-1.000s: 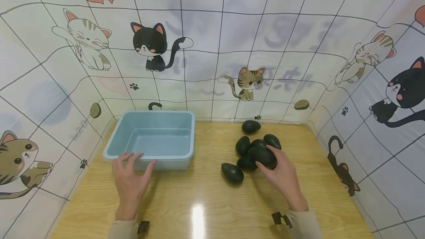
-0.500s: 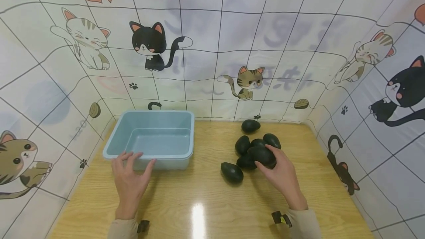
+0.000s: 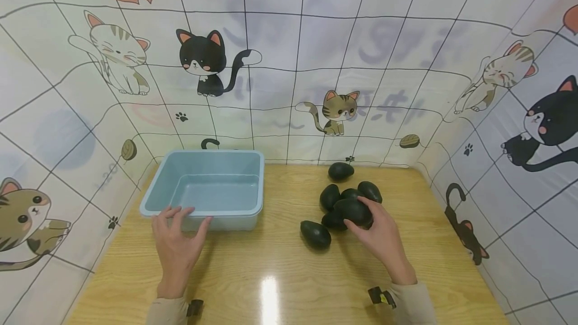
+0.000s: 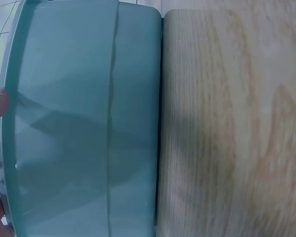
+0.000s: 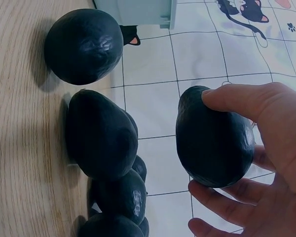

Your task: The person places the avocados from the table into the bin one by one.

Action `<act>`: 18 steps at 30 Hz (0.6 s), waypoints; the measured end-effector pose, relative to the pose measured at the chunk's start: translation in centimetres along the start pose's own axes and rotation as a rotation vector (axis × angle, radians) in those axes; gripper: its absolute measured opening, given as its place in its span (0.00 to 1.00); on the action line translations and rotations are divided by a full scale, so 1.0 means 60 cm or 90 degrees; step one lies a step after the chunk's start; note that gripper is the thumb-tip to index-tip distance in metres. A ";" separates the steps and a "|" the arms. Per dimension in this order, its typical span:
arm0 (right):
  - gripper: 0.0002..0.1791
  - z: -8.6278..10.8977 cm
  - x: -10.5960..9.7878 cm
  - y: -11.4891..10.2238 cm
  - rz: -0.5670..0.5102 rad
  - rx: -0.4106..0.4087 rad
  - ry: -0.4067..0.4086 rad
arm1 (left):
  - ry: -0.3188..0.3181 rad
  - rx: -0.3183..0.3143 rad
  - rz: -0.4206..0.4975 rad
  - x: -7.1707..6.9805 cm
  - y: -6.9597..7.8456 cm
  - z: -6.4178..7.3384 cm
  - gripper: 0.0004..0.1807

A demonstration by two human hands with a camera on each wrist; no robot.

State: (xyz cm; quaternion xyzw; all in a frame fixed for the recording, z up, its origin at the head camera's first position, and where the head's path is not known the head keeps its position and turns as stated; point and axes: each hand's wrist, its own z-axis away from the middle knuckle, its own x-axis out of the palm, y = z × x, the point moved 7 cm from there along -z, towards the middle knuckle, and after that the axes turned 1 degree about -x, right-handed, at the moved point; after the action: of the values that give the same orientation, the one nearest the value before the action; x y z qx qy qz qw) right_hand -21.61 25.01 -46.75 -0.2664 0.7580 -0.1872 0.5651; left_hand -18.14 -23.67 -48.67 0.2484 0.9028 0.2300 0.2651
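Note:
My right hand (image 3: pixel 379 237) holds a dark avocado (image 3: pixel 354 211) between thumb and fingers. The right wrist view shows this held avocado (image 5: pixel 214 138) raised off the table, apart from the others. Below and around it lie several more dark avocados (image 3: pixel 315 235), some bunched together and partly hidden. On the left stands a light blue plastic tub (image 3: pixel 253 223) with nothing inside. My left hand (image 3: pixel 176 245) grips the tub's near rim, fingers hooked over it and thumb at the edge. In the left wrist view, the tub's outer wall (image 4: pixel 64 123) fills the left half, with fingertips at its rim.
The wooden table (image 3: pixel 235 275) runs back to a wall covering (image 3: pixel 280 64) printed with cats and grid lines. Side walls of the same print close in left and right. One avocado (image 3: pixel 340 171) lies near the back wall, apart from the bunch.
My right hand has shifted very slightly left with the avocado in it. The left hand and the tub have stayed put.

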 end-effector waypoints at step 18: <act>0.38 -0.006 0.002 -0.014 -0.004 -0.010 -0.001 | -0.003 0.005 -0.001 -0.001 0.001 0.000 0.27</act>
State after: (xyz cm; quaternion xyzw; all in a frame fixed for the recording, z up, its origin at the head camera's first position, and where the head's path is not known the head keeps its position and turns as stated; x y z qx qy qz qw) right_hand -21.81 24.30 -46.25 -0.2735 0.7580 -0.1832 0.5631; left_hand -18.07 -23.66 -48.63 0.2495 0.9033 0.2256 0.2664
